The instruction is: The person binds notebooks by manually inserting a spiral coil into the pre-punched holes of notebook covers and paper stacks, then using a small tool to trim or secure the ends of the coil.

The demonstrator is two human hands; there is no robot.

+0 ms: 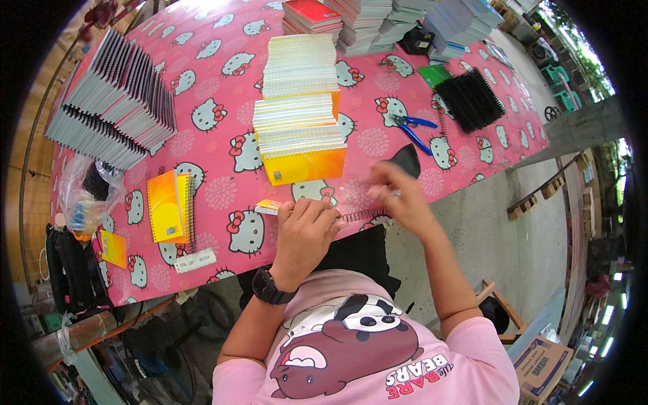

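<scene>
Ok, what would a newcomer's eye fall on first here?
Likely the pink, cat-printed tablecloth, with a row of yellow-covered booklets down its middle. Next, perhaps, come spiral-bound books piled upper left, then the left hand and blurred right hand at the near edge, a coil between.

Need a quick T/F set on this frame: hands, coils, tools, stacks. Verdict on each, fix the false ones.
1. The left hand holds a yellow booklet. True.
2. The black watch is on the right wrist. False: it is on the left wrist.
3. A thin spiral coil shows between the left hand and the right hand. True.
4. The blue-handled pliers lie on top of the yellow notebook stack. False: they lie on the tablecloth, to the right of the stack.
5. The pile of black coils is at the table's left end. False: it is on the right side.
</scene>
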